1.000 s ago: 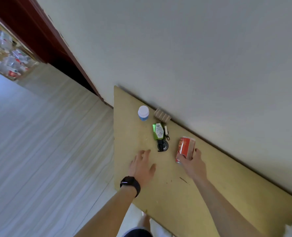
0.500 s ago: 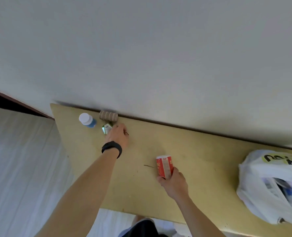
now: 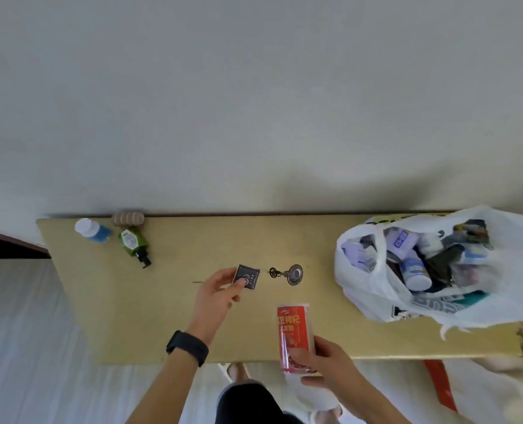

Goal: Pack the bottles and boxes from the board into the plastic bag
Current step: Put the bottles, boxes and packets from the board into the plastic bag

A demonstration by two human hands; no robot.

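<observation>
Right hand (image 3: 326,362) grips a red can (image 3: 292,325), left hand (image 3: 217,296) pinches a dark packet (image 3: 248,275).

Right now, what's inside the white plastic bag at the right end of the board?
The white plastic bag lies open, showing white bottles with blue labels, a purple-labelled item and dark items I can't identify. Anything deeper is covered by those and the bag's wall.

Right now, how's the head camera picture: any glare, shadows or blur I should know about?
Head view: soft, even light, no harsh glare; a broad dim shadow on the wall above the board; things inside the plastic bag look smeared; print on the red can is sharper.
</observation>
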